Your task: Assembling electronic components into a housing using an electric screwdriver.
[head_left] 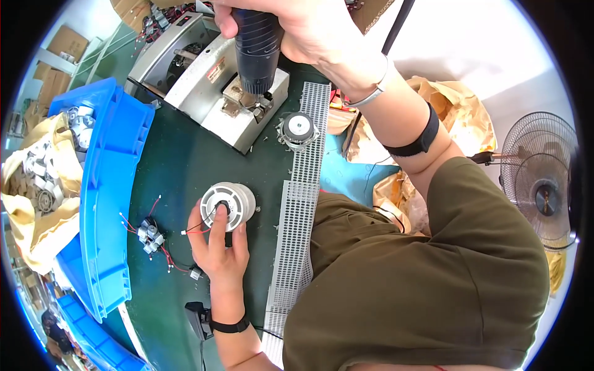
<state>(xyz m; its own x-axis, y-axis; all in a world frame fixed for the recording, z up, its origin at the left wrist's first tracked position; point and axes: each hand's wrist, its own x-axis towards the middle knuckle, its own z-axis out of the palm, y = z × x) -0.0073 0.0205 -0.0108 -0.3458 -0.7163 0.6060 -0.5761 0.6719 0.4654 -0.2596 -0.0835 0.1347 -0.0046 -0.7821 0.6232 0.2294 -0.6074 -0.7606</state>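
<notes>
My left hand (226, 250) grips a white round plastic housing (246, 201) with a slotted end. One finger presses on a small black motor-like part (221, 208) at its centre. From there, thin red and black wires lead to a small white connector (184, 232). My right hand (294, 28) is closed round a black power screwdriver (257, 52), held upright. Its nose is over the metal head of a grey box-shaped machine (204, 80), probably a screw feeder; whether the tip touches is hidden.
Small motors with red wires (150, 235) lie left of the housing on the green table (167, 167). A round metal part with a white disc (299, 127) stands by a perforated grey strip (289, 229). A blue crate (108, 185) holds white parts. A fan (544, 191) stands right.
</notes>
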